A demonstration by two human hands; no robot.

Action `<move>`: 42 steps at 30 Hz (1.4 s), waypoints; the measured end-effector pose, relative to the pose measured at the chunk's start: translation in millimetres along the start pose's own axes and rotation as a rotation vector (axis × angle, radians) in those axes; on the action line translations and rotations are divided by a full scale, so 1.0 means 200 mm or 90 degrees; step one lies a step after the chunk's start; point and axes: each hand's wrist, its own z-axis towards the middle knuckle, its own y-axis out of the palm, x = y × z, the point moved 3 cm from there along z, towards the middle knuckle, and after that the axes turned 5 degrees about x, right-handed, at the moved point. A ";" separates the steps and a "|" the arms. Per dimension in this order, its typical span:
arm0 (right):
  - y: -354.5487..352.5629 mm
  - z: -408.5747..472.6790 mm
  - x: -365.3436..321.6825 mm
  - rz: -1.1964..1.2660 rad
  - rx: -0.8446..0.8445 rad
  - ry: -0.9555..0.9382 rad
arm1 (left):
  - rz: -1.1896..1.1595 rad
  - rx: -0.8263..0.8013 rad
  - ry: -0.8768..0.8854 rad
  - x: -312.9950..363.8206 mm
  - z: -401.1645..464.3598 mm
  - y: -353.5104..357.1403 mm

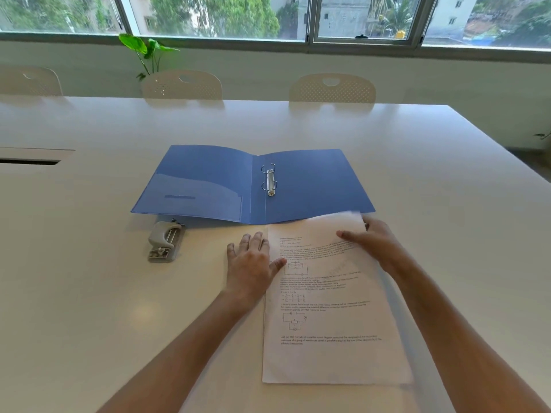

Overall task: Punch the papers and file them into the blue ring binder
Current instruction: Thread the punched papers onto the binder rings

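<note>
Now left hand point(252, 263) flat on papers point(328, 317), right hand point(372, 242) pinching corner, print illegible

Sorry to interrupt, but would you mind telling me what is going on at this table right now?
A person is handling printed papers on a white table. The left hand lies flat at the sheets' left edge, and the right hand lifts the top right corner. The blue ring binder lies open beyond them with nothing on its rings, and the hole punch sits untouched to the left.

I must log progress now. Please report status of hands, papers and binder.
Left hand flat on papers; right hand lifting top corner. Blue binder open, rings empty. Hole punch untouched. Nothing in the way.
</note>
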 end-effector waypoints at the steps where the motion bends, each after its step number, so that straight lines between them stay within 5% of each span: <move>1: 0.00 -0.01 0.02 0.104 -0.026 0.054 | -0.006 0.000 0.000 0.00 0.00 0.00; 6: 0.00 -0.13 0.08 0.235 -0.073 0.213 | -0.026 0.017 -0.001 -0.02 0.00 0.02; 11: 0.01 -0.24 0.04 0.208 -0.061 0.147 | -0.121 0.030 -0.017 -0.03 0.02 0.05; 15: -0.04 -0.31 -0.07 0.244 -0.075 0.035 | -0.498 0.068 -0.131 -0.05 0.00 -0.05; 19: -0.10 -0.34 -0.22 0.320 -0.089 -0.091 | -0.967 -0.037 -0.151 -0.04 0.02 -0.18; 22: -0.12 -0.33 -0.33 0.328 -0.032 -0.182 | -1.104 -0.066 -0.118 -0.03 0.06 -0.31; 31: -0.16 -0.26 -0.53 0.479 0.056 -0.358 | -0.945 0.135 0.057 0.00 0.17 -0.81; 42: -0.05 -0.21 -0.44 0.372 0.012 -0.321 | -0.977 0.095 0.034 -0.02 0.18 -0.56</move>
